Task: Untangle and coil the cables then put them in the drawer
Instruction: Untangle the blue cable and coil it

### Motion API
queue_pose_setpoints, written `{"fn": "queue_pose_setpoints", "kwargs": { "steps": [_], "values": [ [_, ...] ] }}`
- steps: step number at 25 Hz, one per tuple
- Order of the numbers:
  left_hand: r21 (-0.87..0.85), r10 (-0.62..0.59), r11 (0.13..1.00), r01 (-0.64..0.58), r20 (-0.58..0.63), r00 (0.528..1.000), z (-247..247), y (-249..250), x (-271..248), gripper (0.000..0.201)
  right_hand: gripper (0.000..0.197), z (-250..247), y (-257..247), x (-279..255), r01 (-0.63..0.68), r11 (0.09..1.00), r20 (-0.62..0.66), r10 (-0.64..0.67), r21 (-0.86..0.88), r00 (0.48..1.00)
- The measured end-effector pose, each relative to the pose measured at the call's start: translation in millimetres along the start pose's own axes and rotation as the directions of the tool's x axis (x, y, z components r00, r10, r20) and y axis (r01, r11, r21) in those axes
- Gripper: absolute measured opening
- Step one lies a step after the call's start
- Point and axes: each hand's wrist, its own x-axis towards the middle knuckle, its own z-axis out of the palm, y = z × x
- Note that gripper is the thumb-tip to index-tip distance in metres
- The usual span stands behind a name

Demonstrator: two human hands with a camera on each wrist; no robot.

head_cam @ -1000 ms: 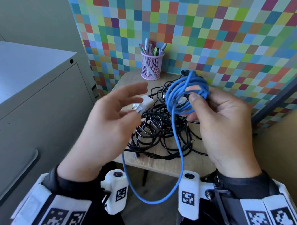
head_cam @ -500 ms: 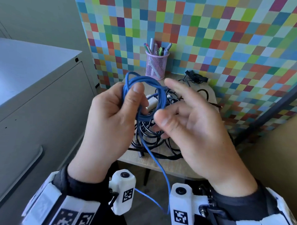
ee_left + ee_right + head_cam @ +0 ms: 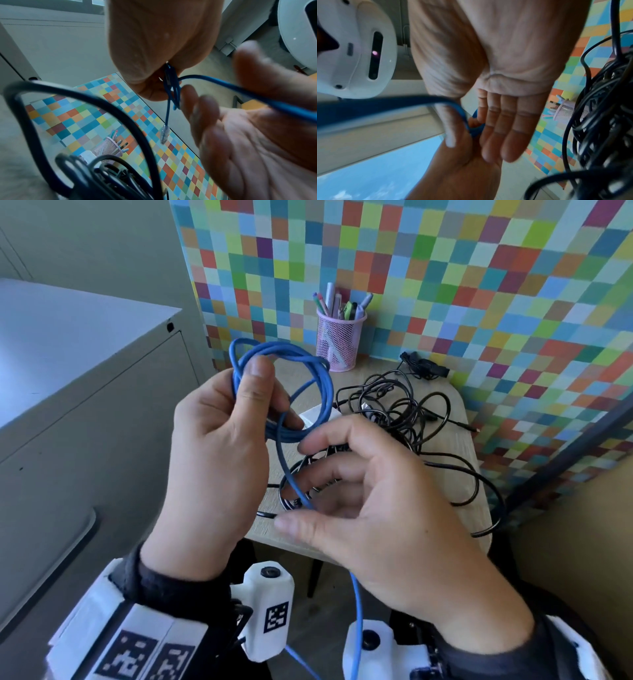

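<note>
The blue cable (image 3: 281, 392) loops are pinched by the left hand (image 3: 219, 460) so they stay round. At 3 o'clock, the right hand (image 3: 376, 508) is spread, guiding the loose tail.

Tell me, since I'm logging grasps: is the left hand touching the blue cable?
Touching. The head view shows the left hand gripping the blue cable coil, thumb pressed over its loops.

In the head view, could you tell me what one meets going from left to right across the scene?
Grey cabinet → left hand gripping the blue cable coil → pink pen cup → black cable tangle on the table.
</note>
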Motion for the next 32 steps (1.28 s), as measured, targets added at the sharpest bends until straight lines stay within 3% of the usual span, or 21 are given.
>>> {"fn": "queue_pose_setpoints", "kwargs": {
  "steps": [3, 7, 10, 13, 15, 18, 21, 23, 24, 26, 27, 30, 32],
  "values": [
    [-0.087, 0.004, 0.996, -0.009, -0.061, 0.998, -1, 0, 5, 0.043, 0.023, -1, 4, 2, 0.048, 0.997, -0.089, -0.043, 0.053, 0.995],
    [-0.224, 0.019, 0.974, -0.041, -0.1, 0.995, -7, 1, 10, 0.048, 0.021, -33, 16, 6, 0.22, 0.946, -0.301, -0.288, -0.238, 0.909],
    [-0.28, -0.016, 0.96, -0.001, -0.056, 0.998, 1, 3, 4, 0.047, 0.016, -46, 25, 8, 0.228, 0.805, -0.317, -0.452, -0.548, 0.834],
    [-0.341, -0.055, 0.938, 0.055, 0.008, 0.998, 9, 6, -1, 0.044, 0.017, -44, 32, 9, 0.231, 0.758, -0.333, -0.51, -0.609, 0.793],
    [-0.379, -0.068, 0.922, 0.078, 0.04, 0.997, 12, 7, -4, 0.045, 0.019, -38, 35, 10, 0.245, 0.831, -0.346, -0.45, -0.499, 0.823],
    [-0.446, -0.06, 0.891, 0.091, 0.083, 0.995, 13, 7, -7, 0.048, 0.021, -27, 39, 11, 0.215, 0.954, -0.292, -0.27, -0.207, 0.918],
    [-0.389, -0.004, 0.92, 0.052, 0.125, 0.992, 13, 7, -8, 0.047, 0.029, -22, 32, 10, 0.209, 0.975, -0.115, -0.199, 0.079, 0.973],
    [-0.301, 0.034, 0.954, 0.013, 0.15, 0.988, 14, 7, -11, 0.046, 0.028, -21, 30, 7, 0.219, 0.948, 0.002, -0.226, 0.232, 0.974],
    [-0.26, 0.055, 0.965, -0.012, 0.158, 0.986, 15, 7, -12, 0.047, 0.036, -21, 32, 7, 0.213, 0.947, 0.029, -0.226, 0.24, 0.974],
    [-0.215, 0.083, 0.976, -0.043, 0.182, 0.98, 16, 8, -15, 0.046, 0.084, -22, 34, 6, 0.182, 0.973, 0.05, -0.191, 0.142, 0.98],
    [-0.203, 0.087, 0.978, -0.047, 0.195, 0.977, 15, 9, -15, 0.044, 0.089, -23, 33, 6, 0.163, 0.981, 0.086, -0.172, 0.105, 0.981],
    [-0.098, 0.076, 0.994, -0.054, 0.227, 0.971, 11, 11, -12, 0.047, 0.025, -24, 25, 5, 0.194, 0.979, 0.086, -0.199, 0.061, 0.976],
    [0.011, 0.068, 0.997, -0.072, 0.239, 0.969, 9, 11, -10, 0.051, 0.017, -23, 25, 6, 0.179, 0.983, 0.044, -0.181, 0.049, 0.982]
  ]
}}
